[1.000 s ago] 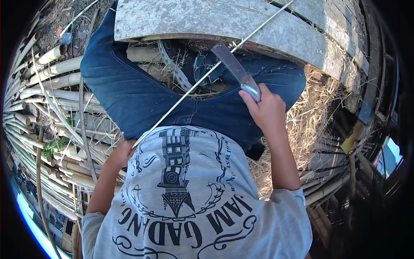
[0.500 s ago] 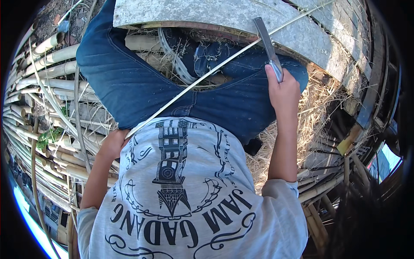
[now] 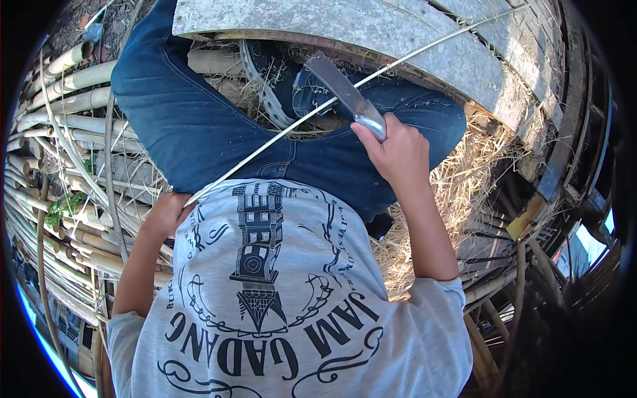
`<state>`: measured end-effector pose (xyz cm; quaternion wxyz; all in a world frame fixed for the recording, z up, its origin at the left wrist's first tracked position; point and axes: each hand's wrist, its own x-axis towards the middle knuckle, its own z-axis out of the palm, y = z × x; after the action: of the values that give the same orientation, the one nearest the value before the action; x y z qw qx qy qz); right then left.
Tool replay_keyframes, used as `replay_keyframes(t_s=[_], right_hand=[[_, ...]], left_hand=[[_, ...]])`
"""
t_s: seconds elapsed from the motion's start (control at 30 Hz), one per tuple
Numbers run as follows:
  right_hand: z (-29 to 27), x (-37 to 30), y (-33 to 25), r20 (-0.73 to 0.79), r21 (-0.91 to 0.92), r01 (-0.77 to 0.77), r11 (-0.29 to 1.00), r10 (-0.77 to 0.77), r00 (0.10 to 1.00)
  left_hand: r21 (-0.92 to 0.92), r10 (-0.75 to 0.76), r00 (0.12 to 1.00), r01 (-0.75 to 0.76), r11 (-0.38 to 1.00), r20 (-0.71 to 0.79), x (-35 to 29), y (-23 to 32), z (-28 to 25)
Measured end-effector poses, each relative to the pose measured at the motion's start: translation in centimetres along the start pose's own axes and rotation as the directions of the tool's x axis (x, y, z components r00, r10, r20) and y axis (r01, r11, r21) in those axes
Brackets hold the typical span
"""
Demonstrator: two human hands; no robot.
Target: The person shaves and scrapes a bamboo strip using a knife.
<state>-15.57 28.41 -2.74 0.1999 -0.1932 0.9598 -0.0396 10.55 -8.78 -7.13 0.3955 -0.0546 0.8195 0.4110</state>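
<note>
My right hand (image 3: pixel 401 149) grips the metal handle of a broad-bladed knife (image 3: pixel 340 86). Its blade points up and left and crosses over a long, thin bamboo strip (image 3: pixel 255 154); whether the two touch, I cannot tell. From my waist on the left the strip slants across my lap to the boards at the upper right. At the strip's lower end my left hand (image 3: pixel 168 212) is closed on it by my hip, its fingers partly hidden. Below the strip and knife are my legs in blue jeans (image 3: pixel 179 119).
A weathered grey board (image 3: pixel 265 18) lies in front of my legs, with more planks (image 3: pixel 524 66) at the right. Bamboo poles (image 3: pixel 73 106) are stacked along the left. Straw and shavings (image 3: pixel 458 192) cover the ground by my right forearm. Green leaves (image 3: pixel 64 209) poke out among the poles.
My right hand has moved left and slightly down, carrying the knife from the strip's upper part to its middle. The blade leans more to the left. My left hand keeps its hold.
</note>
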Motion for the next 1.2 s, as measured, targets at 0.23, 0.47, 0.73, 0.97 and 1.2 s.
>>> replay_keyframes(t_s=[0.23,0.47,0.73,0.97,1.2], right_hand=[[-2.4,1.8,4.6,-0.128,0.143,-0.268,0.953,0.287,0.949],[-1.8,0.6,1.4,0.017,-0.007,-0.043,0.999,0.043,0.999],[-2.0,1.2,2.6,-0.016,0.023,-0.121,0.992,0.121,0.993],[-5.2,3.7,6.9,-0.127,-0.005,-0.268,0.963,0.265,0.956],[-4.7,2.3,7.2,-0.039,0.005,-0.202,0.979,0.202,0.979]], left_hand=[[-0.011,0.019,0.999,-0.019,1.000,-0.042,0.4,-0.1,0.4],[0.101,-0.053,0.986,0.070,0.992,-0.160,-0.6,-1.1,2.1],[0.077,-0.001,0.994,0.010,0.997,-0.113,0.2,0.0,1.1],[0.102,0.006,0.992,0.007,0.995,-0.128,0.0,-0.7,1.6],[0.112,0.030,0.982,-0.009,0.994,-0.187,0.2,-0.1,1.4]])
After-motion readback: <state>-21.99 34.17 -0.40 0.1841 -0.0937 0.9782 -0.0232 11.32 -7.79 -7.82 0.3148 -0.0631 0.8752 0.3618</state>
